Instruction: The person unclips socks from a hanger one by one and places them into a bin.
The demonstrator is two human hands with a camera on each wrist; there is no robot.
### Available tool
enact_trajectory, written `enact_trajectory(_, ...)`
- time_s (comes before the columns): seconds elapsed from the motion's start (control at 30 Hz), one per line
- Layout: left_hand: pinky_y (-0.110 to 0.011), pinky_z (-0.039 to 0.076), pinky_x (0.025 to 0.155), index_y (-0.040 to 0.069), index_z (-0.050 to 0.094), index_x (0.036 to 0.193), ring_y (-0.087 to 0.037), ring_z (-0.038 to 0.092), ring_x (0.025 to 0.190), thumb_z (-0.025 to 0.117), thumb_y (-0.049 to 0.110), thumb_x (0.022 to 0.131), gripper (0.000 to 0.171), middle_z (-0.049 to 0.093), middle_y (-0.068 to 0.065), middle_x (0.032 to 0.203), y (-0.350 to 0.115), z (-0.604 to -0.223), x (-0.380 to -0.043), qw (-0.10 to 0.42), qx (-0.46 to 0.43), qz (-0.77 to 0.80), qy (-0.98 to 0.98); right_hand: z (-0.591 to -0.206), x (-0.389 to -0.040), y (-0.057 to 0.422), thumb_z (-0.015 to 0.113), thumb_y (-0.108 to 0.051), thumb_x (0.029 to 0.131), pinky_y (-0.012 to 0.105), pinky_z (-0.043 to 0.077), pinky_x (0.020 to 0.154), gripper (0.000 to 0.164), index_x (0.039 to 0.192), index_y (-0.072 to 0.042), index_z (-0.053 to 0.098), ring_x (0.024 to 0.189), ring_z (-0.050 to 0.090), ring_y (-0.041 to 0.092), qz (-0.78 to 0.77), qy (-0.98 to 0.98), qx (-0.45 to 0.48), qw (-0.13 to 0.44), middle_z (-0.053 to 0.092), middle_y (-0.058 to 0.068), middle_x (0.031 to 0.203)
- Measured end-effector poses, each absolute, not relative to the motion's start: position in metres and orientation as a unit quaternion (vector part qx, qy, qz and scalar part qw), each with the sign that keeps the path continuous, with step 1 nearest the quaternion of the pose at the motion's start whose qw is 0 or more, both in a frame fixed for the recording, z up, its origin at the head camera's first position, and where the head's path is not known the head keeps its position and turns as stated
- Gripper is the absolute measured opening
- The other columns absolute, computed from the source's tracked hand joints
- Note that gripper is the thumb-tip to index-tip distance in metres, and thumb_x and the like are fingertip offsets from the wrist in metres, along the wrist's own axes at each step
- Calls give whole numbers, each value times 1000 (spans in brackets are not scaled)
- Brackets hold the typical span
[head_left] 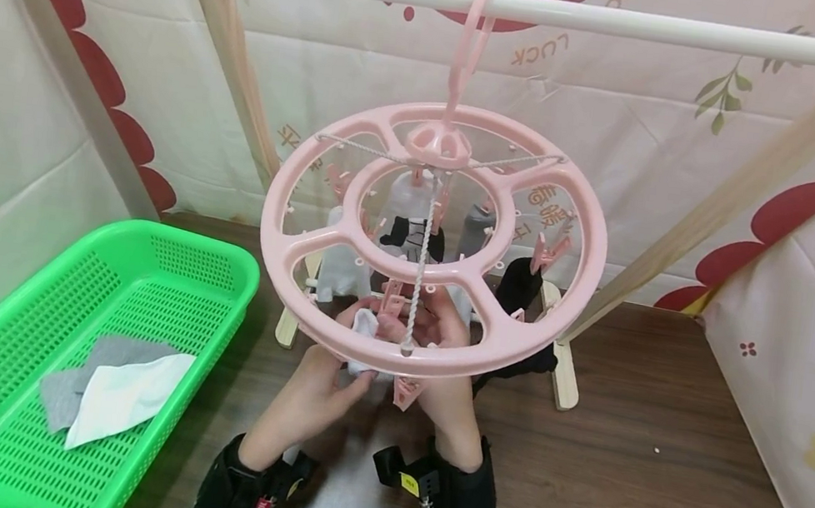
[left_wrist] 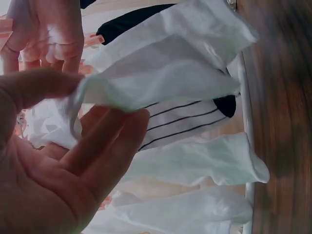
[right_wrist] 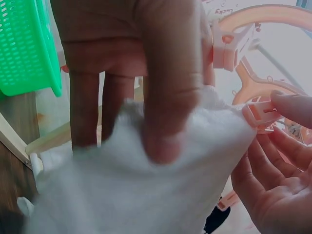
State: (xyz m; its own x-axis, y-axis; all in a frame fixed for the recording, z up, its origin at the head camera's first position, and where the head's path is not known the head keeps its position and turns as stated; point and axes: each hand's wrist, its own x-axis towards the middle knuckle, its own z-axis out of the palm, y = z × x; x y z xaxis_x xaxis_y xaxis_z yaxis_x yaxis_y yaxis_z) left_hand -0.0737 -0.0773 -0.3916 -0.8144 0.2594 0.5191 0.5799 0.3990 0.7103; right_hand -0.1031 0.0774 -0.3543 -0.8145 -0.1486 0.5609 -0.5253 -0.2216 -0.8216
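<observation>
Sock (left_wrist: 165,73) in left hand (left_wrist: 68,170), right hand (left_wrist: 51,34) beside

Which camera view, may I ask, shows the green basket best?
The head view: it shows most of the green basket, including the grey cloth and white cloth inside. The right wrist view catches only part, at its upper left; the left wrist view shows none.

Smooth, glossy plastic forms the rack (head_left: 451,272) above the hands (head_left: 321,380) (head_left: 449,326) and the clip (right_wrist: 256,114) between them; the held sock (right_wrist: 156,197) looks matt cloth; the posts (head_left: 230,54) beyond, wood.
</observation>
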Motion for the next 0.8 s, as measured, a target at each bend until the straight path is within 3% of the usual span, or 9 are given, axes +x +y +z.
enact_trajectory(0.17, -39, 49, 87, -7, 39, 140, -25, 59, 104, 62, -15, 78, 66, 55, -20, 129, -77, -390, -73, 169, -251, -469, -830, -352, -105, 79, 66, -1, 89, 35, 54, 80, 42, 128, 3, 50, 99, 66, 24, 756, -578, 285, 116, 59, 29, 113)
enact_trajectory(0.43, -44, 48, 87, -7, 46, 135, -28, 59, 108, 59, -17, 79, 59, 60, -20, 121, -78, -390, -71, 185, -267, -444, -835, -350, -106, 83, 58, 4, 93, 36, 53, 82, 30, 120, 16, 53, 96, 68, 26, 745, -586, 291, 127, 64, 29, 109)
enact_trajectory(0.57, -45, 47, 90, -10, 47, 134, -29, 59, 109, 58, -16, 80, 56, 61, -20, 121, -79, -389, -69, 183, -257, -433, -845, -346, -104, 84, 59, -9, 96, 33, 52, 83, 38, 119, 20, 50, 98, 67, 22, 736, -584, 315, 136, 60, 35, 109)
enact_trajectory(0.67, -46, 45, 93, -11, 48, 133, -29, 60, 108, 58, -15, 81, 53, 63, -20, 117, -79, -388, -69, 188, -251, -427, -848, -346, -105, 84, 57, -10, 98, 33, 51, 85, 39, 118, 21, 48, 99, 65, 21, 733, -582, 324, 134, 62, 30, 110)
enact_trajectory(0.8, -44, 47, 91, -9, 53, 129, -28, 60, 107, 58, -16, 81, 49, 63, -18, 119, -80, -388, -69, 196, -253, -421, -849, -348, -105, 84, 52, 1, 97, 33, 51, 85, 29, 119, 18, 48, 97, 63, 22, 731, -586, 322, 137, 63, 23, 109)
